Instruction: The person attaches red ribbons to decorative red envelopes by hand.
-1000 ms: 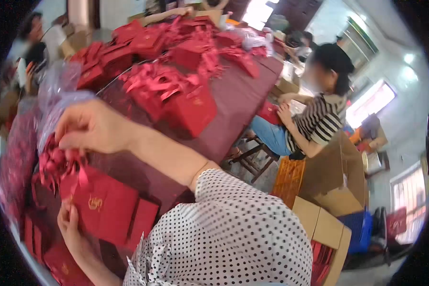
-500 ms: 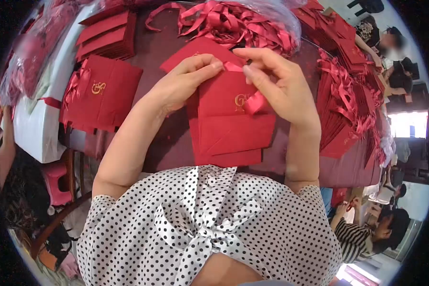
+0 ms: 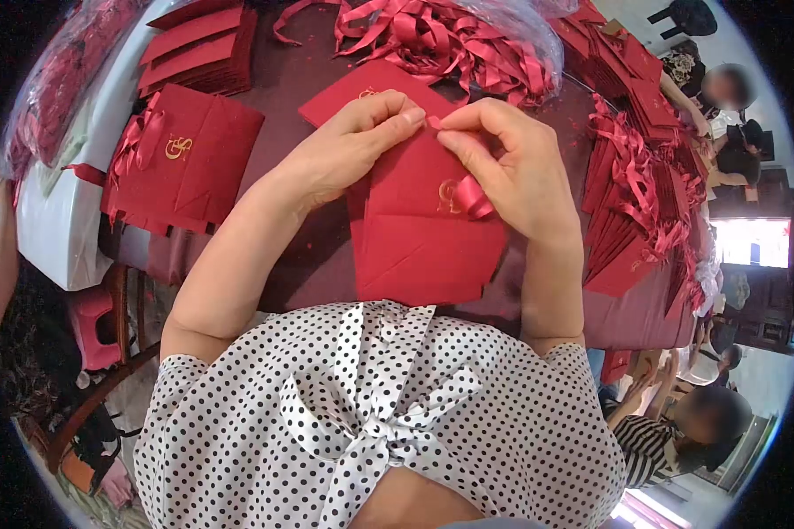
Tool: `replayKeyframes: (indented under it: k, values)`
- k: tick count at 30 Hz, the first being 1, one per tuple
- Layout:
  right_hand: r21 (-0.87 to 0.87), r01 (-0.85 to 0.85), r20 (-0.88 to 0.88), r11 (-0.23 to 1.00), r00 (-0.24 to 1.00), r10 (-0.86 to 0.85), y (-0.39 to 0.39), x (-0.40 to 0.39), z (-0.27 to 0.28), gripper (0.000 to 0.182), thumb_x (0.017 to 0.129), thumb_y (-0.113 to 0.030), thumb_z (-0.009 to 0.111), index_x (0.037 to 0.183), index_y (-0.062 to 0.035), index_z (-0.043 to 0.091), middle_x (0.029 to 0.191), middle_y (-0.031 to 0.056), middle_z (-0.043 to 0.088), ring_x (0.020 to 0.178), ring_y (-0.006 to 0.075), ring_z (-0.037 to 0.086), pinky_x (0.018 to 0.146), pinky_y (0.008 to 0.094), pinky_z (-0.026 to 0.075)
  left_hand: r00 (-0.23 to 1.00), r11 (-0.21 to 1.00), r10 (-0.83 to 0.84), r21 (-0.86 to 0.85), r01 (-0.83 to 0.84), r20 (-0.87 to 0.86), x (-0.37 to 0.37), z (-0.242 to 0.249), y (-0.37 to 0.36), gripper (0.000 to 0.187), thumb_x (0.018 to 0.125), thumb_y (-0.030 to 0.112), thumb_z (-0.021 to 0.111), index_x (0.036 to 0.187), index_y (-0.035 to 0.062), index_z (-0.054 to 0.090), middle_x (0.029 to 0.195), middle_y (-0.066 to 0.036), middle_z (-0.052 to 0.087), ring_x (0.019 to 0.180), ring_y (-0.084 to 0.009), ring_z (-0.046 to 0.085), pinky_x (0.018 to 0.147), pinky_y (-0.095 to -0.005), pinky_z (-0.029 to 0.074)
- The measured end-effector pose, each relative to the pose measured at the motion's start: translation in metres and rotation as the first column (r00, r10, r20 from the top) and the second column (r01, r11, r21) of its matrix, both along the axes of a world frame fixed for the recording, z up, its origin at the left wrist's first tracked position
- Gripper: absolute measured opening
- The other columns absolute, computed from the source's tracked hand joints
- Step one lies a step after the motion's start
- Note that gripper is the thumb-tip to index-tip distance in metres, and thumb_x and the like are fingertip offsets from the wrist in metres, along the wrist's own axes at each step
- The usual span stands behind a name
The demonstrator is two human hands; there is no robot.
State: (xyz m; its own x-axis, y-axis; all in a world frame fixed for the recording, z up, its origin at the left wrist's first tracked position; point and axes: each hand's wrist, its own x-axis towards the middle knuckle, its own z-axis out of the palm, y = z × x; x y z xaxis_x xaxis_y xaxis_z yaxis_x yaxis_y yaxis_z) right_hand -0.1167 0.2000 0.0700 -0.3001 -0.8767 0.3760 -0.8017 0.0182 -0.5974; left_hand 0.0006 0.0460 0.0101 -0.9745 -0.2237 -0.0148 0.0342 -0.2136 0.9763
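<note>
A flat red paper gift bag [image 3: 432, 251] with gold lettering lies in front of me on the table, its folded bottom toward my body. At its top edge my left hand [image 3: 357, 137] is closed in a pinch on a red satin ribbon [image 3: 434, 122]. My right hand [image 3: 516, 163] pinches the same ribbon just to the right, thumb and forefinger together. A curled ribbon tail [image 3: 473, 197] hangs below the right hand, beside the gold lettering. Another red bag [image 3: 340, 93] lies partly under the left hand. The exact ribbon loop between the fingertips is too small to make out.
Loose red ribbons [image 3: 441, 44] are heaped at the back. Ribboned bags [image 3: 185, 159] are stacked left, folded bags [image 3: 198, 53] behind them. More ribboned bags [image 3: 631, 203] lie right. A white box [image 3: 57, 225] stands at the left edge. A person in a striped sleeve [image 3: 648, 445] sits right.
My right thumb and forefinger have closed from a spread position onto the ribbon. My hands have come closer together at the bag's top edge. The bag has shifted slightly toward me.
</note>
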Motion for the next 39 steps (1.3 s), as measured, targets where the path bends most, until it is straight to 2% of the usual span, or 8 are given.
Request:
replayKeyframes:
  k: [10,14,16,23,31,35,38,39]
  values:
    - [0.159,-0.043,-0.061,0.986,0.997,0.053,0.001,0.006,0.002,0.012,0.084,-0.013,0.061,0.083,-0.0021,0.059,0.077,0.0137,0.059,0.071,0.0317,0.061,0.063,0.0403,0.048,0.993,0.977,0.04,-0.203,-0.063,-0.112,-0.005,-0.013,0.003,0.02,0.099,0.022,0.047,0.094,0.0036,0.054,0.096,0.001,0.054,0.094,-0.0065,0.047,0.086,-0.0219,0.038]
    - [0.028,0.081,-0.298,0.996,0.952,-0.069,0.001,0.025,-0.009,0.011,0.084,-0.01,0.06,0.083,-0.0012,0.054,0.077,0.0151,0.057,0.072,0.0337,0.059,0.064,0.0431,0.049,0.928,0.798,0.129,-0.52,-0.306,-0.35,-0.007,-0.013,0.013,0.015,0.097,0.011,0.047,0.088,-0.0007,0.048,0.094,-0.006,0.051,0.086,-0.0148,0.047,0.081,-0.0256,0.039]
    - [-0.018,0.086,-0.318,0.996,0.944,-0.087,-0.003,0.029,-0.015,0.011,0.085,-0.01,0.06,0.084,-0.0016,0.054,0.077,0.0153,0.057,0.071,0.0338,0.059,0.063,0.0427,0.049,0.811,0.553,0.2,-0.621,-0.556,-0.549,-0.005,-0.005,0.016,0.012,0.096,0.008,0.047,0.088,-0.0013,0.048,0.093,-0.01,0.051,0.085,-0.0198,0.049,0.078,-0.0274,0.041]
    - [-0.087,0.147,0.064,0.985,0.988,-0.142,-0.013,0.017,-0.015,0.013,0.083,-0.013,0.064,0.085,-0.0007,0.06,0.078,0.0158,0.065,0.072,0.0323,0.064,0.064,0.039,0.05,0.722,0.529,0.247,-0.535,-0.659,-0.646,-0.006,-0.005,0.013,0.007,0.093,0.004,0.049,0.088,-0.0007,0.05,0.097,-0.012,0.054,0.083,-0.0196,0.051,0.075,-0.0282,0.042]
    - [-0.319,0.034,-0.346,0.947,0.926,-0.15,-0.019,0.024,-0.029,0.009,0.084,-0.009,0.062,0.086,-0.0033,0.056,0.076,0.011,0.059,0.069,0.0308,0.061,0.06,0.0395,0.049,0.664,0.507,0.294,-0.477,-0.718,-0.687,-0.006,0.003,0.013,0.008,0.084,0.0,0.059,0.085,0.0018,0.051,0.087,-0.011,0.053,0.084,-0.0274,0.049,0.076,-0.0351,0.039]
    - [-0.195,0.09,-0.399,0.977,0.903,-0.163,-0.014,0.027,-0.022,0.012,0.083,-0.007,0.063,0.089,-0.0019,0.054,0.077,0.0129,0.061,0.07,0.0308,0.063,0.062,0.0367,0.05,0.62,0.295,0.197,-0.557,-0.776,-0.76,-0.006,-0.004,0.017,0.014,0.077,-0.001,0.063,0.083,0.0037,0.052,0.089,-0.011,0.053,0.083,-0.0289,0.048,0.074,-0.0377,0.038]
    - [-0.094,0.152,0.355,0.984,0.928,-0.109,-0.013,0.017,-0.017,0.022,0.084,-0.007,0.061,0.104,-0.0011,0.052,0.079,0.0142,0.066,0.074,0.0296,0.067,0.066,0.0323,0.051,0.606,0.29,0.155,-0.55,-0.783,-0.78,-0.004,0.0,0.018,0.015,0.076,-0.002,0.064,0.084,0.0036,0.051,0.089,-0.011,0.052,0.083,-0.0283,0.049,0.073,-0.0369,0.038]
    - [-0.098,0.152,0.348,0.984,0.931,-0.109,-0.012,0.015,-0.015,0.022,0.084,-0.007,0.061,0.104,-0.0011,0.052,0.079,0.0142,0.066,0.074,0.0296,0.067,0.066,0.0323,0.051,0.618,0.348,0.156,-0.542,-0.765,-0.771,-0.003,0.001,0.018,0.015,0.076,-0.002,0.064,0.083,0.0031,0.051,0.089,-0.011,0.052,0.083,-0.0278,0.049,0.073,-0.0364,0.038]
